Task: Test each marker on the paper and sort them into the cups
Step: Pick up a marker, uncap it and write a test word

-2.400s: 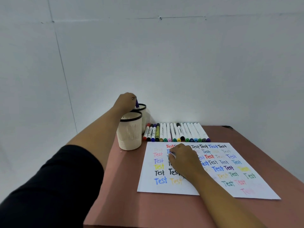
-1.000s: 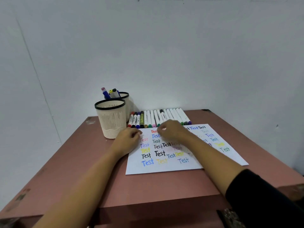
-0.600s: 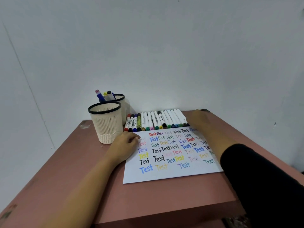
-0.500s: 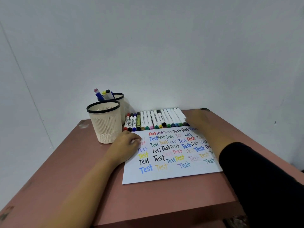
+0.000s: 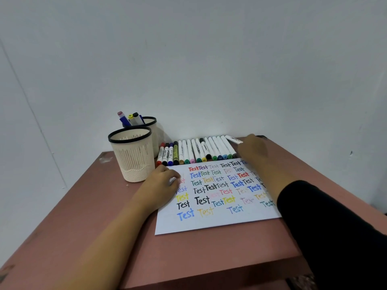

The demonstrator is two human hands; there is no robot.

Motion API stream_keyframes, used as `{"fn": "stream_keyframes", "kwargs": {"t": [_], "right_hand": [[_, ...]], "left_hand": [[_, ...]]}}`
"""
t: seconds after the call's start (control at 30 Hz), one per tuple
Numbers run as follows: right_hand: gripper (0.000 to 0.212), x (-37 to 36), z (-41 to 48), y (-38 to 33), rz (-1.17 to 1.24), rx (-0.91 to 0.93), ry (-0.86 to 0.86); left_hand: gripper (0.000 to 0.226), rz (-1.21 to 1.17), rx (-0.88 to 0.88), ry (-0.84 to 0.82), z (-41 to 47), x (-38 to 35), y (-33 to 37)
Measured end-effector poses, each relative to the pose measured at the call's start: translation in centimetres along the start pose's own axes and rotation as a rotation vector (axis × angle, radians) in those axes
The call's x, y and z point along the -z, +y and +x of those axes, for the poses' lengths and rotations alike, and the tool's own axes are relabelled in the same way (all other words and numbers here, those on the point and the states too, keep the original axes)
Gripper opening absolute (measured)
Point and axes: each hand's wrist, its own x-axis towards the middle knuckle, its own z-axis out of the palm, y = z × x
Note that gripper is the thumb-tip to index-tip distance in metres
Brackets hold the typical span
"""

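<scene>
The step in hand is picking up the next marker to test. The right hand point(image 5: 252, 150) reaches to the far right corner of the table point(image 5: 209, 258) and has its fingers closed on the near end of a white-barrelled marker point(image 5: 232, 139). That marker is the last one at the right end of the row of markers point(image 5: 194, 152) lying side by side along the table's far edge. Its free end sticks out to the left of the hand at a slant that differs from its neighbours, so it looks partly lifted, though the fingertips themselves are hidden. The left hand point(image 5: 162, 182) rests on the left edge of the paper point(image 5: 219, 222) with fingers loosely curled and nothing visibly held; it seems to be steadying the sheet. The paper lies just in front of the row, in the middle of the table, and is crowded with the word "Test" in many colours. At the far left corner stand two cups: the front cup point(image 5: 134, 162) shows no markers above its rim, while the rear cup point(image 5: 151, 124), just behind it, holds a few sorted markers point(image 5: 129, 119). Most of the row is unsorted, so the task is probably at an early stage. The next move likely calls for uncapping the marker, which needs the left hand, and then finding a bare patch near the sheet's near edge.
</scene>
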Motion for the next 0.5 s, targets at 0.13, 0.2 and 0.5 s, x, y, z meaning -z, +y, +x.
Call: {"fn": "stream_keyframes", "kwargs": {"t": [0.13, 0.2, 0.5], "right_hand": [[0.022, 0.9, -1.0, -0.7, 0.253, -0.014, 0.206], [0.020, 1.2, -1.4, -1.2, 0.360, 0.033, 0.273], [0.015, 2.8, -6.7, -4.0, 0.891, 0.083, 0.030]], "left_hand": [[0.025, 0.010, -0.006, 0.007, -0.1, 0.0, 0.0], [0.024, 0.014, -0.013, 0.010, -0.1, 0.0, 0.1], [0.028, 0.001, -0.017, 0.083, -0.5, 0.7, 0.5]]}}
